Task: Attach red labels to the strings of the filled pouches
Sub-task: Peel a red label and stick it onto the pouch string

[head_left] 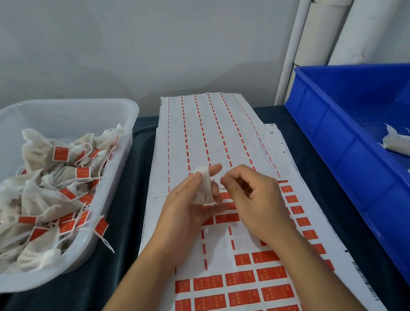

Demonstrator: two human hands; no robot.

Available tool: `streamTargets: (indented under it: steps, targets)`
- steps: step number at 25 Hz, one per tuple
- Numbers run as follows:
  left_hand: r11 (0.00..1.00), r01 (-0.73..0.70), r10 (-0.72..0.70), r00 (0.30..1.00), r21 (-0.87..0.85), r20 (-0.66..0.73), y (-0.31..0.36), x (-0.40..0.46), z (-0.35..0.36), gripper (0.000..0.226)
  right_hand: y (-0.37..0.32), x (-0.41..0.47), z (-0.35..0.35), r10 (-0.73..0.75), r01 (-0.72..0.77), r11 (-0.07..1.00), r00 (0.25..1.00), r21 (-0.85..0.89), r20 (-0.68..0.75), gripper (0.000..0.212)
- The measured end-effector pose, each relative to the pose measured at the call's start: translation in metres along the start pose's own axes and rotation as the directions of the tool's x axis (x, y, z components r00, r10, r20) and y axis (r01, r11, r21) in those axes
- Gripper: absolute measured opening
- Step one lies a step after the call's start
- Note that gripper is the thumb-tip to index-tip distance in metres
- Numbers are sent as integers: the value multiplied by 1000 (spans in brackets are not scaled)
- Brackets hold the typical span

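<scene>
Pouch (203, 188) sits pinched in the left hand (186, 207) above the label sheet (238, 277); at 3 o'clock the right hand (253, 200) curls, fingertips pinched, likely working its string.

I can't read any text from here. The red labels (271, 273) on the sheet (222, 133) at lower centre of the frame carry small gold marks, but they are too fine and blurred for me to make out. The same goes for the red labels on the pouches (40, 196) in the clear tub (109, 107) at left. Tiny dark printed codes (272, 125) sit along the sheet's right edge; I can't decipher those either.
</scene>
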State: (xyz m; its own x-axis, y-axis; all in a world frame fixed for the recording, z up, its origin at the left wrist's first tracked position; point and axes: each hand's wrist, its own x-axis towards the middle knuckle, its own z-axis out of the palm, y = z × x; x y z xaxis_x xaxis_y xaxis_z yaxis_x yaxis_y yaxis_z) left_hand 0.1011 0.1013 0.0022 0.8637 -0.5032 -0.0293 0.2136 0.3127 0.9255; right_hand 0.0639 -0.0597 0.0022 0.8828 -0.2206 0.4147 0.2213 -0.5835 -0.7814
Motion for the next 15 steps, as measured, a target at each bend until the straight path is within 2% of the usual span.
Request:
streamTargets:
  steps: [3, 5, 7, 10, 12, 15]
  targets:
    - [990, -21, 33, 996, 137, -85, -2, 0, 3, 35, 2, -3, 1, -101, 105, 992, 993, -75, 56, 16]
    - [952, -35, 73, 991, 305, -113, -3, -1, 5, 33, 4, -4, 2, -146, 152, 984, 987, -90, 71, 13]
    - [881, -60, 127, 986, 469, -112, -4, -2, 8, 32, 4, -3, 0, -185, 187, 978, 982, -95, 33, 16]
    - [809, -84, 152, 986, 581, -70, -5, -2, 10, 31, 2, 2, -3, -206, 202, 975, 978, -96, -36, 19]
    - [785, -78, 122, 992, 614, -29, -4, -2, 10, 36, 1, 3, -6, -130, 130, 991, 991, 7, 5, 20]
    - [774, -72, 89, 996, 630, 5, -3, -4, 10, 25, -2, 3, -8, 50, -87, 974, 983, 209, 179, 10]
